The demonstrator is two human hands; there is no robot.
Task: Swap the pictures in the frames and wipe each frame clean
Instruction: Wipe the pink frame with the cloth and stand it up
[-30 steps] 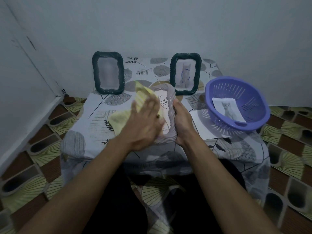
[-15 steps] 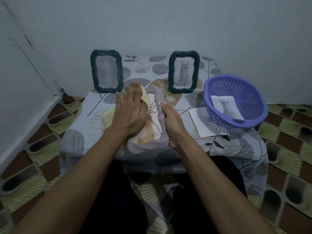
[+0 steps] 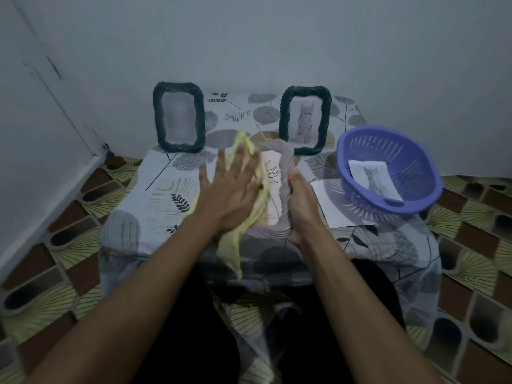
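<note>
A light grey ribbed frame (image 3: 285, 189) is held tilted above the table's near edge; my right hand (image 3: 300, 203) grips its right rim. My left hand (image 3: 231, 189) lies flat with spread fingers on a yellow cloth (image 3: 249, 214), pressing it against the frame's glass. Two dark green frames stand upright at the back: the left frame (image 3: 178, 120) with a blurred picture, the right frame (image 3: 304, 119) with a cat picture. A loose cat picture (image 3: 372, 180) lies in the purple basket (image 3: 415, 200).
A white sheet of paper (image 3: 332, 209) lies under the basket's left side on the low table with the leaf-patterned cloth (image 3: 155, 195). Walls close off the back and left. Patterned floor tiles surround the table.
My left hand with the yellow cloth has swept up and down across the grey frame's glass. The frame now stands more upright in my right hand than half a second ago.
</note>
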